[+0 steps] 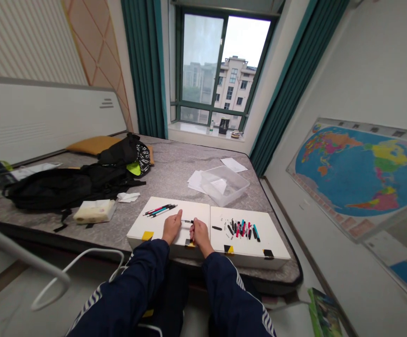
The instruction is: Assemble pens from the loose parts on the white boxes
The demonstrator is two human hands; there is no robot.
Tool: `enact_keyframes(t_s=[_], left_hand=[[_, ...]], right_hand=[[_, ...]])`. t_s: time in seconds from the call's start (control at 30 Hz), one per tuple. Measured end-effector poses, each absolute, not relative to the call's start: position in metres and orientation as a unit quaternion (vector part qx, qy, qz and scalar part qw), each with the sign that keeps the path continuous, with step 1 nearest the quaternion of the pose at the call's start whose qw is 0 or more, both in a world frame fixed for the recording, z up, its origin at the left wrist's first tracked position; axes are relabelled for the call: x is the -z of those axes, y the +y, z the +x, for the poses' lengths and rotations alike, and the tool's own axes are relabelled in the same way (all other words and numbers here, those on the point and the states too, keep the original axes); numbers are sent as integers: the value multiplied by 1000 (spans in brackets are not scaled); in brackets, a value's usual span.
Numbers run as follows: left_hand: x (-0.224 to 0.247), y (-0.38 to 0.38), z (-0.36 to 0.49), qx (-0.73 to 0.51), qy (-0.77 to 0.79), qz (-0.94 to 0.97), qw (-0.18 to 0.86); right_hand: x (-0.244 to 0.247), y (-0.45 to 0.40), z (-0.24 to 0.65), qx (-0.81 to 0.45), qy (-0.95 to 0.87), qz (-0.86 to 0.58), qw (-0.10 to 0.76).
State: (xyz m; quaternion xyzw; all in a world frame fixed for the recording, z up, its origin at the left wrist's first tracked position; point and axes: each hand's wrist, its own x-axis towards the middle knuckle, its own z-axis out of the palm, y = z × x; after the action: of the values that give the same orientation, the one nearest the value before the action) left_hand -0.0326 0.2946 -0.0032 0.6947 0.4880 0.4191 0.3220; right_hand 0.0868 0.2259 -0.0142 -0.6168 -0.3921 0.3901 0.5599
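My right hand is shut on a slim black pen part, which points left towards my left hand. The left hand's fingers are close to the pen's far end, and I cannot tell whether they grip it. Both hands rest over two white boards laid side by side on a mattress. On the left board lie several assembled pens. The right board carries several loose pen parts in black, pink and teal. A single black pen part lies nearer my hands.
A clear plastic box and loose white papers lie beyond the boards. A black backpack and a wrapped pack of tissues are on the mattress to the left. A white chair frame stands at lower left.
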Motion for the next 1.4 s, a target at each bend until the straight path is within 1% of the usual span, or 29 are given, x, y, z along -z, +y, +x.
enact_keyframes(t_s=[0.2,0.4,0.6,0.87,1.03,1.17,1.3,1.4], left_hand=[[5,296,-33,-400,498,693,335],[5,298,-34,-389,509,700,315],[5,298,-32,-380,530,703,283],[1,295,-33,-391,528,697,286],[1,295,-33,-398,528,696,282],[3,296,-33,-399,527,695,283],[3,296,-33,-398,526,693,290],[4,296,-33,-399,516,697,298]], right_hand=[[16,226,89,-397,-391,-585,590],[13,225,88,-408,-386,-571,599],[14,225,87,-394,-371,-584,606],[14,225,90,-406,-367,-562,620],[17,228,91,-436,-339,-542,634],[21,232,92,-444,-322,-557,624],[26,234,93,-430,-345,-575,604],[27,234,93,-433,-348,-567,608]])
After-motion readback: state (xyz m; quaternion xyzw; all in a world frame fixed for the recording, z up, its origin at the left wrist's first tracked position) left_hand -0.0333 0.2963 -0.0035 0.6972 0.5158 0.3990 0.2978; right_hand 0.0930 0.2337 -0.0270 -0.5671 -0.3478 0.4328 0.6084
